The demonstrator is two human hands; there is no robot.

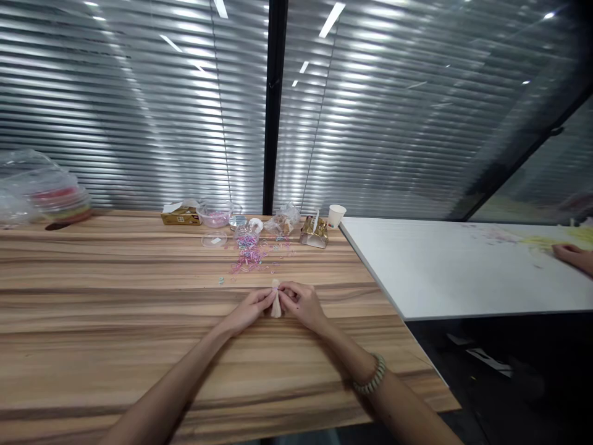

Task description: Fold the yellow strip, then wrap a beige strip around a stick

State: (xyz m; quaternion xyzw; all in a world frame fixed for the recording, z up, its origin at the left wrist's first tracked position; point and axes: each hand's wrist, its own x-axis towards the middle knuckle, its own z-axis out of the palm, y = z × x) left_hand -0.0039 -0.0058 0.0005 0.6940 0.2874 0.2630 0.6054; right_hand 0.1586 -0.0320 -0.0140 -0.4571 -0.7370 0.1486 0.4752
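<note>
My left hand [250, 311] and my right hand [303, 304] meet over the wooden table [115, 321], both pinching a small pale tuft of fibres [276, 304] that stands upright between the fingertips. A tiny band seems to sit at the tuft's top. My right wrist wears a beaded bracelet [371, 377]. Just beyond the hands lies a scatter of small coloured rubber bands [252, 256], spilled from a tipped clear jar [245, 233].
At the table's far edge stand a gold box [180, 216], a clear bowl [215, 216], crumpled clear bags [285, 221], a gold packet [314, 233] and a white paper cup [336, 215]. Plastic bags [41, 191] sit far left. Another person's hand [574, 256] rests on the white table [463, 272].
</note>
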